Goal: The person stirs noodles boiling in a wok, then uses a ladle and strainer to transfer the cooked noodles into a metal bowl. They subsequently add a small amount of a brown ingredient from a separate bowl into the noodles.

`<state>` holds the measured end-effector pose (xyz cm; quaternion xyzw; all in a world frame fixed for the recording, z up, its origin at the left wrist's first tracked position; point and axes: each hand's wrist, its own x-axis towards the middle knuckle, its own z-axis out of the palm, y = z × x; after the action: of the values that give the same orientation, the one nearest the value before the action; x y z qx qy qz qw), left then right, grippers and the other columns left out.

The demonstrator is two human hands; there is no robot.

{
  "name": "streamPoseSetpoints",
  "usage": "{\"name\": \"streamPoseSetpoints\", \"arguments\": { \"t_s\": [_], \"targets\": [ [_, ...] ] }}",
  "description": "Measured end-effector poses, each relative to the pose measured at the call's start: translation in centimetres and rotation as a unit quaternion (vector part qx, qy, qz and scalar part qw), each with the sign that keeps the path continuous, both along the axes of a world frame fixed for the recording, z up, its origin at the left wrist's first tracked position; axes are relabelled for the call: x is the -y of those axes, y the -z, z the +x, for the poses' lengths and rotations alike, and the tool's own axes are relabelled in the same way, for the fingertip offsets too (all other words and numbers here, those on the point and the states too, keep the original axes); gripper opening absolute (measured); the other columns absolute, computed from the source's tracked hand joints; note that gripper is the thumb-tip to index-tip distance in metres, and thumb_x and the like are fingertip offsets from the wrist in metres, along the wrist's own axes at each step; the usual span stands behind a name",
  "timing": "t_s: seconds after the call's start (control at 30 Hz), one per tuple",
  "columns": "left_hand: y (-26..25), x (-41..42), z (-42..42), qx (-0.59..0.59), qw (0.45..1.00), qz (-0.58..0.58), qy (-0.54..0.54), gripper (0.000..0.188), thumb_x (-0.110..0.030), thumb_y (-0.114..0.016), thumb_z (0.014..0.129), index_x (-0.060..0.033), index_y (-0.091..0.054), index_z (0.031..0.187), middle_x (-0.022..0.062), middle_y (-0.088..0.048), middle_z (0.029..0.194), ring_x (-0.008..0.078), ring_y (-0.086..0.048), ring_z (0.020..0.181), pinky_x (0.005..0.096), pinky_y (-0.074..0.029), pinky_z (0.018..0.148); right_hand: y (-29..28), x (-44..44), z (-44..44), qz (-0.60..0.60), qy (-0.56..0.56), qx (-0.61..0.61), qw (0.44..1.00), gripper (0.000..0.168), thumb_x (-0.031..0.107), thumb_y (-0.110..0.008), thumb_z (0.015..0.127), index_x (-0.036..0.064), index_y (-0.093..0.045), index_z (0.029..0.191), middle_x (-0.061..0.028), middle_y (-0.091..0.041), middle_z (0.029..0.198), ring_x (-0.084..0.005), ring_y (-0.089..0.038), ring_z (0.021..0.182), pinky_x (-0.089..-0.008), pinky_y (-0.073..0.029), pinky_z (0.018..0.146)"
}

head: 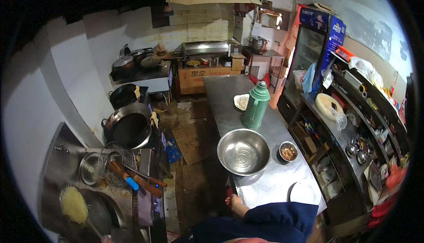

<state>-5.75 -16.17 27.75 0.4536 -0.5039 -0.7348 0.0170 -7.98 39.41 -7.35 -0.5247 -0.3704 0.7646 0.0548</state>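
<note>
At the bottom left edge my left hand (106,239), mostly cut off, grips the handle of a skimmer (93,227). Pale yellow strands that look like noodles (74,204) fill its head, above a dark wok (99,210) on the stove. My right hand (236,204), beyond a navy sleeve, is by the near left edge of a steel table (228,117). Its fingers look curled, and whether they hold anything is unclear. On the table, close to that hand, are a large steel basin (243,153) and a white plate (303,192).
A green thermos (256,107), a bowl of brown pieces (288,152) and a plate of pale food (241,102) stand on the table. Wire strainers (116,157) and wooden-handled tools (139,181) lie beside the wok. Larger woks (131,128) line the left; shelves (351,150) flank the right.
</note>
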Motion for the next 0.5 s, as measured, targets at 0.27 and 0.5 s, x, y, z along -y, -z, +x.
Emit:
{"name": "streamPoseSetpoints", "arguments": {
  "t_s": [0.27,0.5],
  "targets": [
    [0.6,0.6,-0.6,-0.056,0.997,-0.042,0.032,0.037,-0.029,-0.061,0.081,-0.0124,-0.048,0.111,0.0014,-0.046,0.061,0.0136,-0.044,0.052,0.0352,-0.042,0.055,-4.0,5.1,0.4,0.015,-0.230,-0.004,0.973,0.017,0.013,-0.050,0.087,0.000,-0.055,0.095,-0.0127,-0.063,0.078,-0.0208,-0.060,0.059,-0.0323,-0.046,0.046],
    [1.5,2.8,1.9,-0.128,0.987,-0.090,0.028,0.029,-0.029,-0.063,0.078,-0.0085,-0.054,0.098,-0.0001,-0.048,0.060,0.0119,-0.044,0.050,0.0305,-0.040,0.050,-4.6,7.8,-1.7,0.069,-0.360,-0.085,0.926,0.018,0.012,-0.053,0.084,-0.002,-0.058,0.094,-0.0130,-0.062,0.076,-0.0217,-0.059,0.063,-0.0311,-0.047,0.054]
  ]
}}
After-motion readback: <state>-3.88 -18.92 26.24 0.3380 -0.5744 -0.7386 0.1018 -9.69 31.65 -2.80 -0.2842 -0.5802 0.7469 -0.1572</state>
